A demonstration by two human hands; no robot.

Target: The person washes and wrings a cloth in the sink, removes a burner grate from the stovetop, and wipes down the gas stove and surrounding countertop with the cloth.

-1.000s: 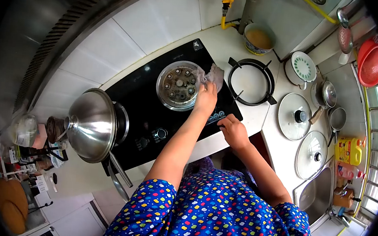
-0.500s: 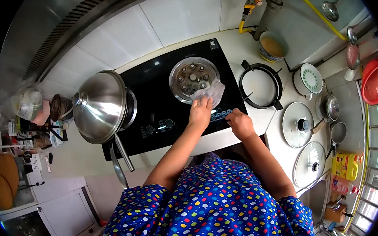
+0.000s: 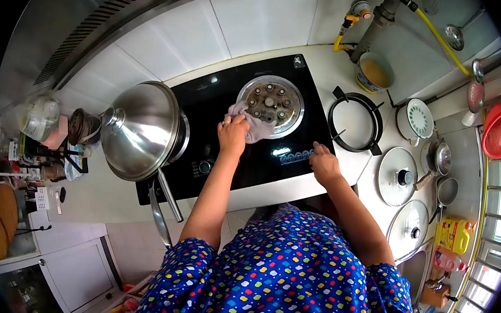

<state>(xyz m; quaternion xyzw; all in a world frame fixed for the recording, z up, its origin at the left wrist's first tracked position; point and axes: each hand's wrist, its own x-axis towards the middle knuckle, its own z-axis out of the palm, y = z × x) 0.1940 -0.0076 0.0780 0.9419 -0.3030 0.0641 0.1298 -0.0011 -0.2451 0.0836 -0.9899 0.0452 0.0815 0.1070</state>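
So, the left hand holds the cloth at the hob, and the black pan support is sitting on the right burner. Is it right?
Not the pan support: the head view shows the black pan support on the white counter, right of the hob. The left hand does hold the cloth.

Burner (image 3: 271, 103) partly hidden by cloth (image 3: 257, 130)

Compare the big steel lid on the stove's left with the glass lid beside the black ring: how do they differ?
The steel lid is shiny and opaque; the glass lid is see-through.
The steel lid rises in a tall dome, the glass lid looks much flatter.
The steel lid sits over the stove, the glass lid on the counter.
Both are round and have a knob.
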